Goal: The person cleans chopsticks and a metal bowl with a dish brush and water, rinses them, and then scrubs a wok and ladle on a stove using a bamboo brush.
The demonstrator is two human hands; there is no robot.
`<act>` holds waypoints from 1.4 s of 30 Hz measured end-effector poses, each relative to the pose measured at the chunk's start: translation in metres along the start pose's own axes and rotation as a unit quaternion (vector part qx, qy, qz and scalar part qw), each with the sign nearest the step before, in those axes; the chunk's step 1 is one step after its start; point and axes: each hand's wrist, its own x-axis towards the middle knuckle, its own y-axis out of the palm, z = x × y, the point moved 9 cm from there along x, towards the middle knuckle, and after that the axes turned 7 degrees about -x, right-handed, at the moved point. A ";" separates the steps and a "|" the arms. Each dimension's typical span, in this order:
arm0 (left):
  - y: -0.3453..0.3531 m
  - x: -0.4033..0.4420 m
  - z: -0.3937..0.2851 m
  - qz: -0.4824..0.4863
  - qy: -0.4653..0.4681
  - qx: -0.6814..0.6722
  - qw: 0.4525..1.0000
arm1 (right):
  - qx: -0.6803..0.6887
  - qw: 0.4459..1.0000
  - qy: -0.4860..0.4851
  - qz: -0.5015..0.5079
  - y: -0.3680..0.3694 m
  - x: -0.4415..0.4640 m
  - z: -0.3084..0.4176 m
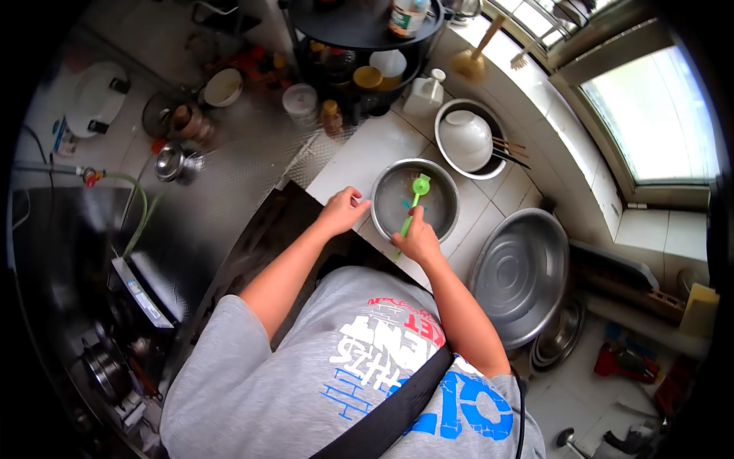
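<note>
My right hand [420, 239] is closed around the handle of a green long-handled plastic tool [420, 186]. Its round head has a squared tip and looks like a dish brush, though no bristles show. The tool is over a round metal basin [378, 200] on the white tiled counter. Small bits of teal and red show inside the basin, too small to name. My left hand [344, 212] is just left of the basin, its fingers loosely bent and apart with nothing in them. Its fingertips come close to the rim; whether they touch it I cannot tell.
Behind the basin, a metal bowl [445, 150] holds a white bowl [468, 138] and chopsticks. A white pump bottle [425, 93] stands beside it. A large metal basin [520, 275] leans at right. At left are a steel counter [229, 180] and a round black shelf [359, 19].
</note>
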 end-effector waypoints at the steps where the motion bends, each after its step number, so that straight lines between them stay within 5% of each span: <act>1: 0.011 -0.008 -0.003 0.020 -0.029 -0.035 0.999 | 0.007 1.000 0.001 -0.016 -0.004 -0.002 -0.002; 6: 0.059 -0.028 -0.003 0.079 -0.150 -0.192 0.967 | 0.010 0.996 -0.028 -0.086 -0.014 -0.005 -0.027; 19: 0.071 -0.035 0.026 -0.136 -0.152 -0.255 0.945 | 0.035 0.974 -0.090 -0.207 -0.039 -0.047 -0.047; 22: 0.053 -0.077 0.012 -0.119 -0.152 -0.361 0.912 | 0.045 0.971 -0.131 -0.193 -0.045 -0.064 -0.033; 31: -0.061 -0.202 0.005 -0.140 -0.097 -0.441 0.881 | -0.029 0.919 -0.334 -0.207 -0.053 -0.149 0.126; 42: -0.251 -0.432 0.081 -0.281 -0.098 -0.464 0.834 | 0.004 0.861 -0.500 -0.093 0.071 -0.289 0.371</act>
